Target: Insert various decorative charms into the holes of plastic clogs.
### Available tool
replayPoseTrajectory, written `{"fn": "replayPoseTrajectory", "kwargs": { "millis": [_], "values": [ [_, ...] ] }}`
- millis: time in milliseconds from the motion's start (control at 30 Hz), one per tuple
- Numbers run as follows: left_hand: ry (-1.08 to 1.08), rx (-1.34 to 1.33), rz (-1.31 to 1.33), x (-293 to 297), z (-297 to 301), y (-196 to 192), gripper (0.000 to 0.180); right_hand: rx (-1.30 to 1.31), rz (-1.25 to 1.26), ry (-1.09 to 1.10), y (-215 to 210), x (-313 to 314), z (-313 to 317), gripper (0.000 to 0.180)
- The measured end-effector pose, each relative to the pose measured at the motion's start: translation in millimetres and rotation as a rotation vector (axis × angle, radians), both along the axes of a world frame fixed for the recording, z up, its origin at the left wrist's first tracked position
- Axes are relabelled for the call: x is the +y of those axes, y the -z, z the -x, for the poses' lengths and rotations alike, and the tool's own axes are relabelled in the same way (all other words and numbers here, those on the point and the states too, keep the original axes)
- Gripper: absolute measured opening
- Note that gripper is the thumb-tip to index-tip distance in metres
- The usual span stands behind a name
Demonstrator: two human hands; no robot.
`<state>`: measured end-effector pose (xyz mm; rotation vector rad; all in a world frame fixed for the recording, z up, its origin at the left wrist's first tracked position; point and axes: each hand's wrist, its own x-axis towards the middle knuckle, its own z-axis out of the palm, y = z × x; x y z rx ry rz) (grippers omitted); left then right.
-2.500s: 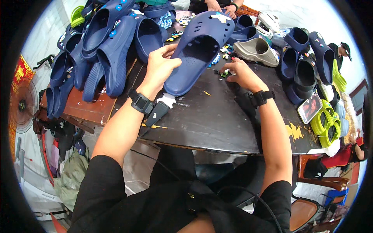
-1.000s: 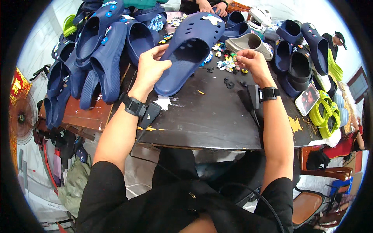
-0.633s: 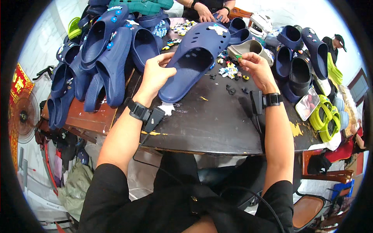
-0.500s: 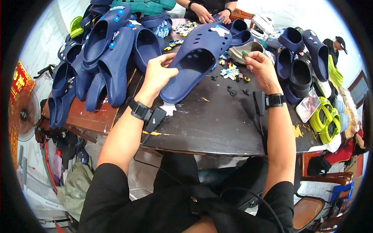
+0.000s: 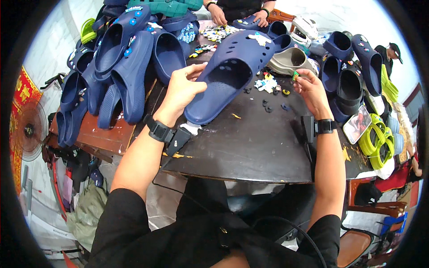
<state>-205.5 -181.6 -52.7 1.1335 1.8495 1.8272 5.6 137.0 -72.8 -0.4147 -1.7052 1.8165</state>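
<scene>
My left hand (image 5: 185, 89) grips a navy blue clog (image 5: 205, 103) by its heel side, thumb inside the rim. The clog is tilted over the dark table, toe pointing away from me, with a white charm (image 5: 260, 39) on its holed upper. Between the thumb and fingertips of my right hand (image 5: 311, 91) is a small green and yellow shoe charm (image 5: 295, 76), held to the right of the clog. Beneath and beyond the hands lie a cluster of white, blue and yellow charms (image 5: 267, 83) and several small dark pieces (image 5: 267, 107).
Navy clogs (image 5: 129, 80) are piled at the left, and more clogs (image 5: 351, 85) at the right. A grey-beige clog (image 5: 288, 61) rests behind my right hand. Lime green sandals (image 5: 377, 143) lie at the table's right edge. Across the table, a co-worker's hands (image 5: 260, 18) touch another navy clog.
My right hand has moved slightly right and down with the charm, turning it so more yellow shows. The clog in my left hand has shifted slightly right. The co-worker's hands have moved apart.
</scene>
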Motion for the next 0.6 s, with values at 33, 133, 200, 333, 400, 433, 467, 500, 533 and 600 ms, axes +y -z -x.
{"fn": "replayPoseTrajectory", "kwargs": {
  "millis": [33,133,200,333,400,433,467,500,533,600],
  "values": [
    [-0.012,0.002,-0.002,0.3,-2.0,0.7,0.061,0.006,-0.005,0.006,-1.5,-0.7,-0.7,0.021],
    [-0.01,0.004,0.005,1.1,-5.5,1.5,0.061,0.075,0.031,-0.02,-7.0,-6.6,-1.8,0.016],
    [0.016,-0.019,-0.002,2.0,-7.0,2.3,0.062,0.151,0.057,-0.078,-10.9,-13.5,-1.4,0.016],
    [-0.009,0.027,0.015,2.3,-8.5,2.5,0.064,0.243,0.054,-0.162,-19.1,-30.0,-0.4,0.017],
    [0.012,0.034,0.009,1.8,-11.1,2.4,0.064,0.256,0.066,-0.181,-21.0,-39.0,0.6,0.017],
    [0.021,0.037,0.012,1.6,-12.5,2.1,0.064,0.279,0.102,-0.206,-20.9,-43.5,1.1,0.017],
    [0.024,0.039,0.012,1.5,-13.7,1.5,0.064,0.301,0.138,-0.231,-20.0,-47.8,2.4,0.017],
    [0.035,0.063,0.007,1.3,-14.7,0.8,0.065,0.311,0.168,-0.22,-18.3,-52.0,5.3,0.015],
    [0.044,0.086,0.002,1.2,-15.7,0.4,0.065,0.312,0.168,-0.217,-16.7,-55.1,7.5,0.015],
    [0.046,0.089,-0.002,1.4,-18.7,1.1,0.065,0.316,0.225,-0.281,-12.2,-60.1,12.0,0.012]
  ]
}}
